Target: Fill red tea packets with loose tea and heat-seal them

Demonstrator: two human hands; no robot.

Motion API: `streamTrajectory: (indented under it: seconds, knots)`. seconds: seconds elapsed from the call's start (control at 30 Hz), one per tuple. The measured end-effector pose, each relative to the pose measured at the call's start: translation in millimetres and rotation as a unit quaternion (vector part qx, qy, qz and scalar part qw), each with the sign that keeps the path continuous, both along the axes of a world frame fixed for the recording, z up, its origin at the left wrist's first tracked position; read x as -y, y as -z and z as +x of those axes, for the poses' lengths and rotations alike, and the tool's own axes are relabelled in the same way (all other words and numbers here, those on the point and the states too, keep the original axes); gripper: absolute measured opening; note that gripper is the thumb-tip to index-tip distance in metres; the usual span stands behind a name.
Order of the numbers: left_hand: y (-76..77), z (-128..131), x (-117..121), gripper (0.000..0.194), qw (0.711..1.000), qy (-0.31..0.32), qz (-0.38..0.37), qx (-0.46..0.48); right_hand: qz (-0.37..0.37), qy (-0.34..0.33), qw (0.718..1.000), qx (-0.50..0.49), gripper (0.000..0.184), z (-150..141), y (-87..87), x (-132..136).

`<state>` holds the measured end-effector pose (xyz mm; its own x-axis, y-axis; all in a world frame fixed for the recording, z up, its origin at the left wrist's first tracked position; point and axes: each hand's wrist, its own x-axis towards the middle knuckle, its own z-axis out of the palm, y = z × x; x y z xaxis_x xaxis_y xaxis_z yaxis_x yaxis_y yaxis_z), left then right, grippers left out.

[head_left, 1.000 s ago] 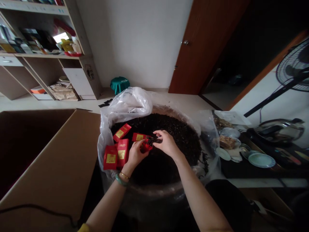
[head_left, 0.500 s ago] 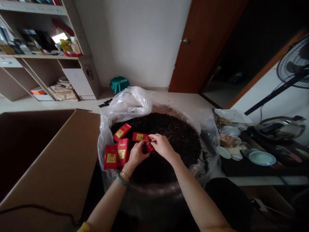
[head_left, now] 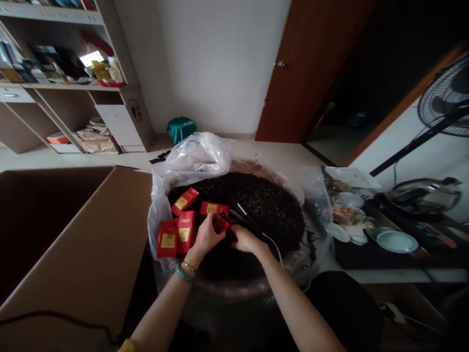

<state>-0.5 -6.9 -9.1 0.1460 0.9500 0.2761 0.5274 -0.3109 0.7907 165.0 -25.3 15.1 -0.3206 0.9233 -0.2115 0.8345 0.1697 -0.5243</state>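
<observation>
My left hand (head_left: 208,237), with a green bangle at its wrist, is closed around a small red packet (head_left: 223,225) whose top is partly hidden by my fingers. Close to the packet's right side, my right hand (head_left: 247,239) has its fingers curled; what they hold, if anything, is hidden. Just behind that hand lies a black two-armed tool (head_left: 247,217) like a hair straightener, with a white cord. Several red packets with gold labels, such as a standing-size one (head_left: 186,230), lie left on dark dried leaves (head_left: 273,200), which look like tea.
A clear plastic bag (head_left: 205,151) lines the round container around the leaves. To the left is an open cardboard box (head_left: 120,215). At right, a dark table holds dishes (head_left: 397,240) and a glass lid; a fan (head_left: 445,102) stands behind it.
My right hand has moved down from the top of the red packet to its lower right. The black two-armed tool and its cord now show. My left hand stays closed on the packet.
</observation>
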Motion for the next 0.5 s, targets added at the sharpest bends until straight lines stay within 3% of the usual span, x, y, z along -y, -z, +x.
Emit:
streamTrajectory:
  seconds: [0.07, 0.23, 0.4, 0.5]
  knots:
    - [0.1, 0.2, 0.4, 0.064, 1.000, 0.007, -0.004, 0.016, -0.012, -0.014, 0.998, 0.052, 0.059, -11.0, 5.8, 4.6]
    - [-0.8, 0.0, 1.5, 0.068, 1.000, 0.023, -0.003, 0.016, 0.006, 0.022, 1.000, 0.014, 0.037, -8.8, 5.1, 2.8]
    - [-3.7, 0.4, 2.2, 0.067, 0.999, 0.032, -0.009, -0.006, 0.080, 0.132, 0.971, -0.184, 0.021, 25.0, -27.3, -4.8]
    - [-3.4, 0.0, 1.7, 0.067, 0.999, 0.033, -0.010, -0.013, 0.123, 0.128, 0.951, -0.253, 0.023, 23.5, -51.6, -7.9]
